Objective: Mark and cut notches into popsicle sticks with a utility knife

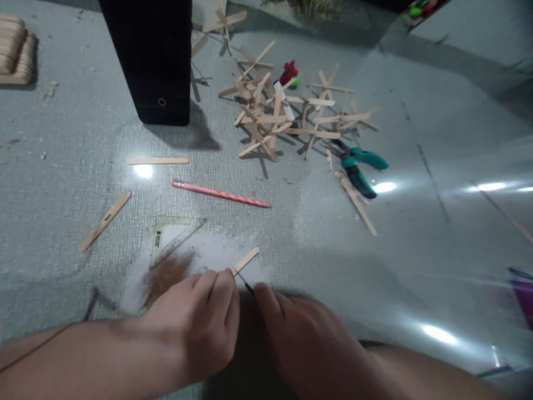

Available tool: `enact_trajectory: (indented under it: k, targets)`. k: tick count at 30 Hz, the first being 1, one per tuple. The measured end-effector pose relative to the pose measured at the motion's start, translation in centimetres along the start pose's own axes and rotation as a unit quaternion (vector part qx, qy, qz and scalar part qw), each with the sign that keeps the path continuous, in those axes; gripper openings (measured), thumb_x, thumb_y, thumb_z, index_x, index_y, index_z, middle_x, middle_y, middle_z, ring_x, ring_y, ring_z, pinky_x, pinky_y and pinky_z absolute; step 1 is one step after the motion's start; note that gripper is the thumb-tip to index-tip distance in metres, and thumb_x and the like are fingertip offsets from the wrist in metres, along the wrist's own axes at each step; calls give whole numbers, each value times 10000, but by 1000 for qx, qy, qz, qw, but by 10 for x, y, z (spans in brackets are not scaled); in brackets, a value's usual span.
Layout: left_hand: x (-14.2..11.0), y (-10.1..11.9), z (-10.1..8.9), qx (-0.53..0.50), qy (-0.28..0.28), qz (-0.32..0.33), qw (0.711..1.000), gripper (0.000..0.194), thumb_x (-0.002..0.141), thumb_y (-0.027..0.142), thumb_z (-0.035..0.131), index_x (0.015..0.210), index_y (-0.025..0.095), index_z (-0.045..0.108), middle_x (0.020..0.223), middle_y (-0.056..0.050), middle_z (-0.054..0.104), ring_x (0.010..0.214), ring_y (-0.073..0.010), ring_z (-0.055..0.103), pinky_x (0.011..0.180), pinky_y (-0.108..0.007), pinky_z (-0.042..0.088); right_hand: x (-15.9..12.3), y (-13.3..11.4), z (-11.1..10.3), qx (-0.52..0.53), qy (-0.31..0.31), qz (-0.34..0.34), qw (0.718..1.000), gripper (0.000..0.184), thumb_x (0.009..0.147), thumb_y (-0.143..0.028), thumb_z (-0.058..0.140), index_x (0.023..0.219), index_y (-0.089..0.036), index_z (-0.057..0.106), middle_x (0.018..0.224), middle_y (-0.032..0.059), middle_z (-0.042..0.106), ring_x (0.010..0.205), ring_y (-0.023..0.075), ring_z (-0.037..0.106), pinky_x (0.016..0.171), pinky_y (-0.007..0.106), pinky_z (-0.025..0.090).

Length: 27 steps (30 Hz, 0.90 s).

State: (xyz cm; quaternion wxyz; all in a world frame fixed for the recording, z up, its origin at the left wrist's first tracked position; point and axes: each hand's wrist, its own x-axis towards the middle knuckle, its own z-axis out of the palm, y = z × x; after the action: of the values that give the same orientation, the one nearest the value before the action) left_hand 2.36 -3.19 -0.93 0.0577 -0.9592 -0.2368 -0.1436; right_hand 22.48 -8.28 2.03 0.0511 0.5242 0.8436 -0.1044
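Observation:
My left hand (204,311) is closed around a wooden craft stick (246,261), whose rounded end sticks out past the fingers. My right hand (306,333) grips a thin tool (246,284) with a dark shaft; its tip meets the stick beside my left fingertips. The tool's handle is hidden in the fist, and I cannot make out its exact kind. Just beyond my left hand lies a clear set square (177,236), next to a patch of brown dust (169,275) and whitish powder. A pink pencil (220,194) lies farther off.
Two loose craft sticks (158,161) lie at the left. A black upright device (156,66) stands behind them. Joined craft sticks (266,111) form a pile at the back. Pliers with teal handles (358,172) rest at the right. Stacked sticks (14,50) sit far left.

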Motion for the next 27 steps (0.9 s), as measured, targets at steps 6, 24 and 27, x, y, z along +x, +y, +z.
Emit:
enact_trajectory:
  k: [6,24,27]
  targets:
    - [3,-3,-4,-2,0,11,1000,327,898,2,447,1067,40,724,896,-146,762,727,-217,646,632,-337,505,1,2,-1,14,-35,7,999,296,774,-9,571,1002,-195,608,695,-5,716,465,159,651,458,322,376]
    - [9,-9,-6,-118,-28,-57,991,259,849,-12,415,798,187,573,717,-42,646,576,-181,576,516,-316,407,12,8,-11,40,-142,-8,989,331,762,-19,588,1045,-190,605,737,9,745,532,203,722,470,336,303]
    - [9,-11,-6,-175,-35,-98,979,252,887,12,410,800,204,547,718,-26,653,554,-171,584,519,-314,418,11,6,-8,38,-114,-2,993,279,787,-18,586,999,-199,587,718,2,735,522,195,720,461,330,336]
